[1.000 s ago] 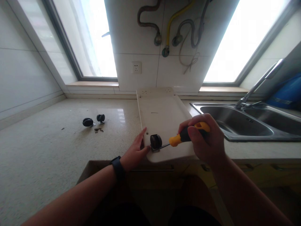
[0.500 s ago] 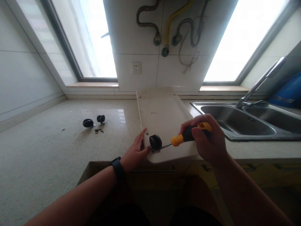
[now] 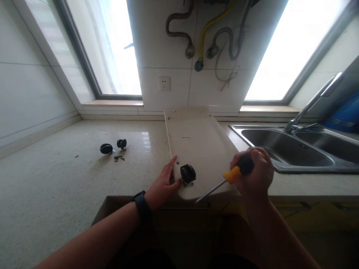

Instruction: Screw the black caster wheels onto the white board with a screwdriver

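A pale board (image 3: 193,145) with rounded corners lies on the counter, its near end at the counter's front edge. One black caster wheel (image 3: 187,173) stands on its near left corner, its metal plate partly visible beneath. My left hand (image 3: 165,181) grips the board's left edge, with the thumb by the caster's base. My right hand (image 3: 256,173) is wrapped round the yellow and black handle of a screwdriver (image 3: 232,174). The screwdriver's shaft slants down to the left, and its tip is apart from the caster, near the board's front edge.
Two loose black casters (image 3: 106,148) and several small screws (image 3: 119,158) lie on the speckled counter (image 3: 70,179) at left. A steel double sink (image 3: 283,147) with a faucet (image 3: 311,102) is at right. Pipes (image 3: 202,41) and a socket (image 3: 164,84) are on the back wall.
My right hand has drawn the screwdriver away from the caster's plate, toward the right and down. The left hand keeps its place on the board. The view has shifted slightly.
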`<state>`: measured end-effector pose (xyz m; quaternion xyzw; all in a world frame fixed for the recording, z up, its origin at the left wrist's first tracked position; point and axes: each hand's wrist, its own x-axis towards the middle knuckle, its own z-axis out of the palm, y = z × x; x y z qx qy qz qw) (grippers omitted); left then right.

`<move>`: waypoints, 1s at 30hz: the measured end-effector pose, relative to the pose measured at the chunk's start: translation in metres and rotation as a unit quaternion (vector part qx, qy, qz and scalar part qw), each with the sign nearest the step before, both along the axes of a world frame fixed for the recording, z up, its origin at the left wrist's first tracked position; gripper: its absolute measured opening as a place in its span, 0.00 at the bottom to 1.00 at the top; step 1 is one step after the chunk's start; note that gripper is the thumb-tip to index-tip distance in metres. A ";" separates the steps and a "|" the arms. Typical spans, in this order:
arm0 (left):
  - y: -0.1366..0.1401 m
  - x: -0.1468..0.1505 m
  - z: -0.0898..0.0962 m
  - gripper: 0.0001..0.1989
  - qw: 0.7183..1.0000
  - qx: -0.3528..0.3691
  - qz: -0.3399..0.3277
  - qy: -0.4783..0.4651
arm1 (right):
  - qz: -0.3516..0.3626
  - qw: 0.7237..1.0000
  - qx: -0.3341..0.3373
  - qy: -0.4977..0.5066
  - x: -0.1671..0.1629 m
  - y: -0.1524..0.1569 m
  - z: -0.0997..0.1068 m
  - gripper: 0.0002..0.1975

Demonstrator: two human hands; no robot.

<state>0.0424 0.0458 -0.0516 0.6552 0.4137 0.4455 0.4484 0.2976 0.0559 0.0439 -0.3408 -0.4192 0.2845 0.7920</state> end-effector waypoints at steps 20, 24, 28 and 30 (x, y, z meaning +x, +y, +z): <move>0.000 -0.007 0.019 0.51 0.994 -0.067 -0.086 -0.018 | 0.214 0.964 -0.150 0.049 -0.006 0.013 -0.029 0.10; 0.008 -0.035 0.048 0.47 0.990 -0.092 -0.063 0.081 | 0.207 0.965 -0.151 0.048 -0.005 0.011 -0.029 0.11; 0.021 -0.100 0.079 0.30 0.961 -0.034 0.014 0.274 | 0.208 0.965 -0.154 0.044 -0.004 0.011 -0.029 0.11; 0.027 -0.142 0.083 0.23 0.926 0.004 0.080 0.368 | 0.211 0.964 -0.155 0.043 -0.004 0.011 -0.028 0.12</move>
